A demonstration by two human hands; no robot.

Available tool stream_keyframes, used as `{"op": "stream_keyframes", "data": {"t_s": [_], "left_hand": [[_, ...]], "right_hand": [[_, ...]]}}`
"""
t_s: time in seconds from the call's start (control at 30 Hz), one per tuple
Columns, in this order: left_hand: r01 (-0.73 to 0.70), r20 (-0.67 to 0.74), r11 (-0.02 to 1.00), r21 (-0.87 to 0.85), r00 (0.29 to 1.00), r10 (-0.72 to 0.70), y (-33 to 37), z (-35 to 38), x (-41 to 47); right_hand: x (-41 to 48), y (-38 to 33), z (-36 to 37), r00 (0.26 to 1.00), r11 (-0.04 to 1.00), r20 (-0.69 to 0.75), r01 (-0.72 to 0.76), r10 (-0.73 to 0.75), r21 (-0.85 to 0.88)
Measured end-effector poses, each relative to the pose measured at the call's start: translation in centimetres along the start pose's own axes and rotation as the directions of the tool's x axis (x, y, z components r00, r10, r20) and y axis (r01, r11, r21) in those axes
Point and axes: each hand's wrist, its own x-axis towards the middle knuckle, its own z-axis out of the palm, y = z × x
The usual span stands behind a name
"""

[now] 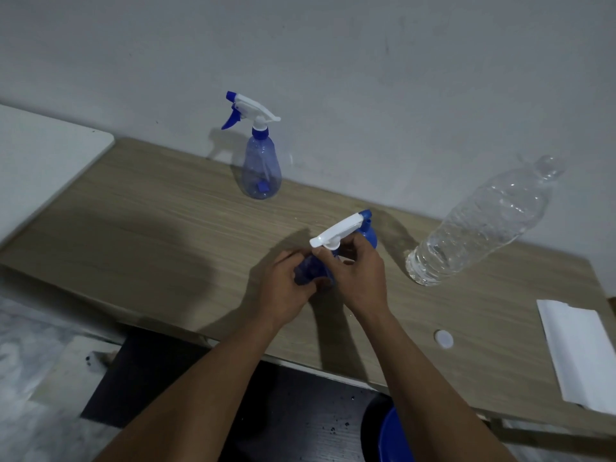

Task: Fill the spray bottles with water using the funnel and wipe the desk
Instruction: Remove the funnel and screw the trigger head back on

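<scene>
A blue spray bottle [311, 270] stands in the middle of the wooden desk [160, 215]; my left hand [286, 288] grips its body. My right hand [358, 278] pinches the collar under its white trigger head [336, 231]. A blue funnel [368, 233] sits right behind that head, partly hidden. A second blue spray bottle [261, 168] with its head on stands upright near the wall. A clear water bottle [480, 221], uncapped, stands at the right. Its white cap [443, 339] lies near the desk's front edge.
A folded white cloth or paper towel [580, 355] lies at the desk's right end. A white tabletop [46, 155] adjoins the desk on the left. Under the desk's front edge a blue round container [393, 435] sits on the dark floor.
</scene>
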Motion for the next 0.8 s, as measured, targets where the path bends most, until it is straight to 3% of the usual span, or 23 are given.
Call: {"op": "stream_keyframes", "data": {"t_s": [0.2, 0.53, 0.8], "left_hand": [[0.009, -0.011, 1.0, -0.02, 1.0, -0.009, 0.1, 0.2, 0.0], [-0.023, -0.02, 0.987, 0.159, 0.999, 0.027, 0.8, 0.0, -0.3], [0.037, -0.074, 0.957, 0.288, 0.997, -0.016, 0.6, 1.2, -1.0]], "right_hand": [[-0.7, 0.2, -0.1, 0.996, 0.999, 0.08, 0.038, -0.041, 0.034], [-1.3, 0.0, 1.2, 0.996, 1.0, -0.085, -0.02, 0.02, 0.007], [-1.6, -1.4, 1.3, 0.97, 0.975, -0.151, -0.171, 0.192, 0.145]]}}
